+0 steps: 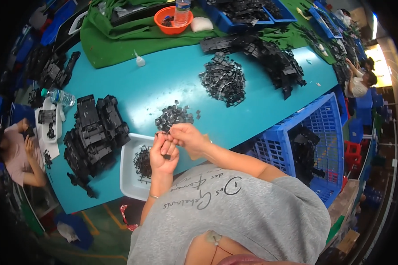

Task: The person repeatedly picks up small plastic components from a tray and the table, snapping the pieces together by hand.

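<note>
Left hand (pixel 160 160) curled around small, blocky black piece (pixel 166 156).

Black cursive lettering (pixel 203 198) crosses the grey shirt (pixel 269 216).

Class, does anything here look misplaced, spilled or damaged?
No plain damage shows. Mildly odd: a water bottle stands in the orange bowl, sharing it with dark bits, and a few loose pieces lie outside the gathered black heap just beyond the right hand.
</note>
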Demonstrator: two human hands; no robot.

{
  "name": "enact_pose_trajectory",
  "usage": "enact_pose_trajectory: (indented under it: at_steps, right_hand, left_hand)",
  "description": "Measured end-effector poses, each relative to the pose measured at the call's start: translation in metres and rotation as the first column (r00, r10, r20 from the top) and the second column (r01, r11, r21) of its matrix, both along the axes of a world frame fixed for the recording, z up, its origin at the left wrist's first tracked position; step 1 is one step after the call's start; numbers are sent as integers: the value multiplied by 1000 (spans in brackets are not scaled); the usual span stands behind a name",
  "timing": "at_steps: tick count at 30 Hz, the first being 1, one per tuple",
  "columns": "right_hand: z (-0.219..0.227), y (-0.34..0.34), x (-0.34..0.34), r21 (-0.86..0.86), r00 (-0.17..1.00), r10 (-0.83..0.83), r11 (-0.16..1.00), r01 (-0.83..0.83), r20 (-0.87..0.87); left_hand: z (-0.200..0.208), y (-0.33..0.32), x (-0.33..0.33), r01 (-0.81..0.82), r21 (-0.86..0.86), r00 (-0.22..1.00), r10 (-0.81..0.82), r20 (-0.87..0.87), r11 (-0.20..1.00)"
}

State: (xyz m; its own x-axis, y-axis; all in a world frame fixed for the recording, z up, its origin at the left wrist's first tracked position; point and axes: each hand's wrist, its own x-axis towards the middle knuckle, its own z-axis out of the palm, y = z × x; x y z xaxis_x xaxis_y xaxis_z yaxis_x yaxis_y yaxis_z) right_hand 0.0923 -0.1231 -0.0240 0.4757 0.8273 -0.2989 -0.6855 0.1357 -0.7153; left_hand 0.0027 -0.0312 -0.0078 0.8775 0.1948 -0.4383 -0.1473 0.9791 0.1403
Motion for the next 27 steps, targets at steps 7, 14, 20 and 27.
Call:
enact_pose_trajectory:
  at_steps: [7, 14, 20, 27]
  right_hand:
    - [1, 3, -6, 17, 962, -28, 999, 34, -273]
    - [-9, -27, 37, -257, 914, 32, 963, 80, 405]
    - [-40, -6, 41, -447, 223, 388, 798, 405, 894]
    - [8, -16, 12, -383, 346, 453, 889, -252, 822]
  left_hand:
    - [-3, -2, -5, -36, -88, 999, 38, 19, 995]
    - [20, 72, -38, -333, 292, 937, 350, -6, 897]
    - [-17, 13, -6, 240, 882, 881, 290, -373, 406]
    - [-14, 6, 10, 338, 935, 904, 241, -354, 105]
